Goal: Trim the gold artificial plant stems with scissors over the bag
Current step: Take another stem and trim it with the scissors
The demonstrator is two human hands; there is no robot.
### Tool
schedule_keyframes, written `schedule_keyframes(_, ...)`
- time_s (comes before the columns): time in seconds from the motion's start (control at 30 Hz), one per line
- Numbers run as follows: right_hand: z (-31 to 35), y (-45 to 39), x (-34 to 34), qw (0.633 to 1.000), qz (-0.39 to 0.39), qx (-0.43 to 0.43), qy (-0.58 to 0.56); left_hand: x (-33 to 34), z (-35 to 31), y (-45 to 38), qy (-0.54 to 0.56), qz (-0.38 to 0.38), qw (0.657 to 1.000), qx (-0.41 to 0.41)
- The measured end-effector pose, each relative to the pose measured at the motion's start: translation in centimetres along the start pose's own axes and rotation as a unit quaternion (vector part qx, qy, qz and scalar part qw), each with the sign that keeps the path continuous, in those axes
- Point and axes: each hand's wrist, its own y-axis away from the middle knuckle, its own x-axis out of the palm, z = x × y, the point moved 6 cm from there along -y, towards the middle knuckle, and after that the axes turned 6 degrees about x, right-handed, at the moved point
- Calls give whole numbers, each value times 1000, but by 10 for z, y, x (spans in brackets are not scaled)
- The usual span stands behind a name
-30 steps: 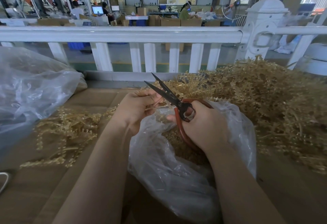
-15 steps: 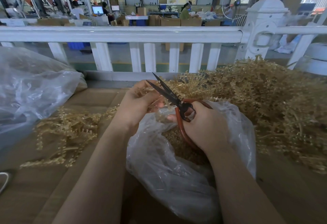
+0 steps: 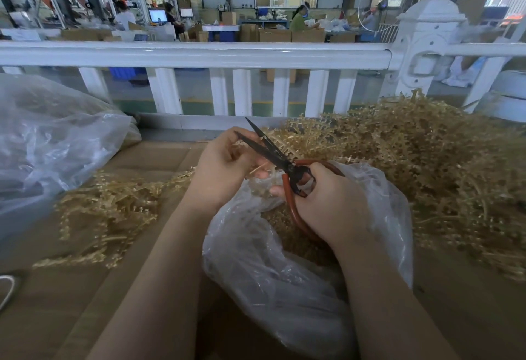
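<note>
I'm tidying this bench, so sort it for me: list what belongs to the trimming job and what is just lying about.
In use:
- scissors, gripped by the right hand, blades open
- gold stem, pinched in the left hand
- clear bag beneath both hands
- big gold stem pile on the right
- smaller gold pile on the left

Lying about:
- large plastic bag, far left
- white railing behind the bench

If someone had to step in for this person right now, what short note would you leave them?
Left hand: pinches a gold stem above the bag's mouth.
Right hand: grips the red-handled scissors, blades open, pointing up and away.
Clear bag: in front of you, gold trimmings already inside.
Big pile of gold stems: on the right. Smaller pile: on the left; I cannot tell which pile is finished.
Done: some trimming, judging by the bag.
Left: cut the held stem, then carry on with the rest.
</note>
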Motion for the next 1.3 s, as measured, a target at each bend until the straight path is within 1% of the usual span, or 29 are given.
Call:
schedule_keyframes(0.07,1,0,-1,1000,-2,-3,-9,-2,2,-1,-18,-8,1000,2)
schedule_keyframes(0.27,3,1,-1,999,5,-22,-35,-1,4,0,-12,-16,1000,3)
schedule_keyframes(0.37,1,-1,4,999,25,-14,-39,-1,4,1,18,-27,999,1)
schedule_keyframes(0.47,-2,-2,8,999,36,-4,-37,-3,3,1,15,-44,999,15)
schedule_keyframes(0.57,-5,-2,10,999,43,0,-28,-1,0,2,22,-34,999,32)
schedule_keyframes(0.67,-4,-2,9,998,34,-6,-43,-1,1,1,35,-30,999,29)
schedule_keyframes(0.83,-4,-1,9,998,36,5,-52,4,5,1,94,-23,995,18)
schedule_keyframes(1.03,0,-1,7,996,30,-13,-85,4,8,0,94,-19,995,20)
schedule_keyframes(1.3,1,0,8,992,43,-5,-121,4,8,0,105,-10,994,23)
